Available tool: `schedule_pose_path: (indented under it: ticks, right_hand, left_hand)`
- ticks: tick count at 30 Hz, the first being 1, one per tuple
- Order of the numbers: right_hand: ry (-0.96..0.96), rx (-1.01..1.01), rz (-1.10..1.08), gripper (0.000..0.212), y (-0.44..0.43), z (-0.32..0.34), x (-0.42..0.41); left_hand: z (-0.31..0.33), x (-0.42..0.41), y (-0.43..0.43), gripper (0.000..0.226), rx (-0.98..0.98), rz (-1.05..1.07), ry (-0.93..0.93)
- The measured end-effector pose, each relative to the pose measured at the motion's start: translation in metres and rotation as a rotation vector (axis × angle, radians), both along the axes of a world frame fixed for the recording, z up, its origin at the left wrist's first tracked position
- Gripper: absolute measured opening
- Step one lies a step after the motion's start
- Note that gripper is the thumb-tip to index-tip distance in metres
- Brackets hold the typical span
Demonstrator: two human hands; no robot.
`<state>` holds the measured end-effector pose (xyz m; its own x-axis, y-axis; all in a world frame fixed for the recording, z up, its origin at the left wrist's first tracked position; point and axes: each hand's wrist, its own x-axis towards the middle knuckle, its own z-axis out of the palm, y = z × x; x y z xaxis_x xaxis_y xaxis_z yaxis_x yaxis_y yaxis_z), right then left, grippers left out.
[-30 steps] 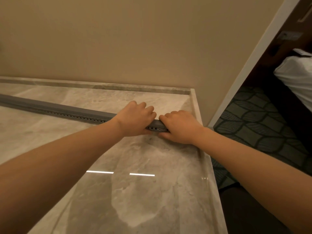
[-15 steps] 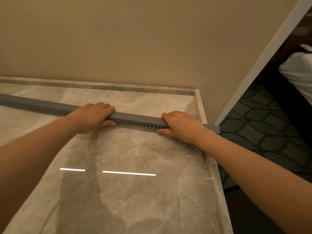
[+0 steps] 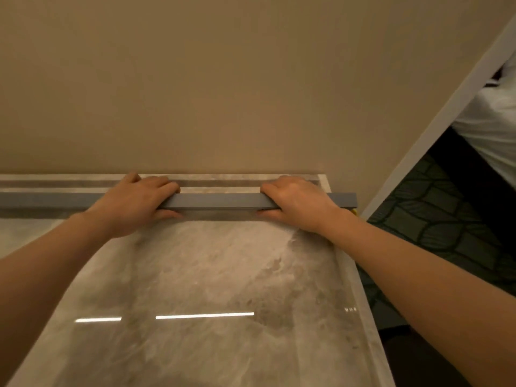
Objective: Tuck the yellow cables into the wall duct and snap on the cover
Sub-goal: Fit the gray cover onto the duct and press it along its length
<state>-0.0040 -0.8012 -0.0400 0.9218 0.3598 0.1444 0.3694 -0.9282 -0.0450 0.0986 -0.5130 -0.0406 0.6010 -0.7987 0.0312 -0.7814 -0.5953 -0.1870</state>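
A long grey cable duct (image 3: 217,201) with its cover on lies across the marble top, parallel to the beige wall and close to it. My left hand (image 3: 136,201) wraps over the duct left of centre, fingers on top and thumb at its near side. My right hand (image 3: 296,202) grips it the same way near the right end. The duct's right end (image 3: 349,199) sticks out past the table's edge. A small bit of yellow cable (image 3: 354,211) peeks out under that end. The rest of the cables are hidden.
The marble top (image 3: 209,275) has a raised rim (image 3: 360,317) on the right and a ledge (image 3: 223,181) at the back against the wall. To the right, a white door frame (image 3: 435,129), patterned dark carpet (image 3: 435,219) and white bedding (image 3: 494,129).
My hands have spread apart along the duct, the left one moving left. The duct has gone back toward the wall and now lies level, its perforated side no longer showing.
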Motion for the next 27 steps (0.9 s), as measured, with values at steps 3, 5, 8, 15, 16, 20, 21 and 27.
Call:
schedule_pose_path:
  ticks: [3, 5, 8, 15, 16, 20, 21, 27]
  right_hand:
    - [-0.060, 0.006, 0.009, 0.036, -0.006, -0.001, 0.015]
    - [-0.126, 0.014, 0.008, 0.036, -0.010, -0.002, 0.024]
    - [-0.290, -0.040, 0.007, 0.033, -0.014, -0.008, 0.033]
    - [-0.404, 0.063, -0.034, 0.037, -0.012, -0.017, 0.037]
    - [-0.414, 0.056, -0.040, 0.037, -0.012, -0.017, 0.037]
    - [-0.475, -0.053, -0.097, 0.034, -0.007, -0.015, 0.032]
    - [-0.473, -0.072, -0.122, 0.035, -0.004, -0.014, 0.031]
    - [-0.413, -0.148, -0.241, 0.038, 0.015, -0.012, 0.025]
  left_hand:
    - [0.003, 0.010, -0.007, 0.077, -0.051, -0.043, -0.067]
    - [0.006, 0.015, -0.012, 0.085, -0.022, -0.069, -0.130]
    - [0.006, 0.023, -0.017, 0.075, 0.038, -0.094, -0.235]
    - [0.004, 0.027, -0.016, 0.047, -0.005, -0.040, -0.378]
    - [0.005, 0.026, -0.017, 0.047, -0.010, -0.022, -0.382]
    - [0.008, 0.018, -0.019, 0.044, -0.043, 0.110, -0.356]
    - [0.008, 0.016, -0.021, 0.041, -0.041, 0.142, -0.333]
    - [0.009, -0.005, -0.034, 0.040, -0.067, 0.399, -0.196]
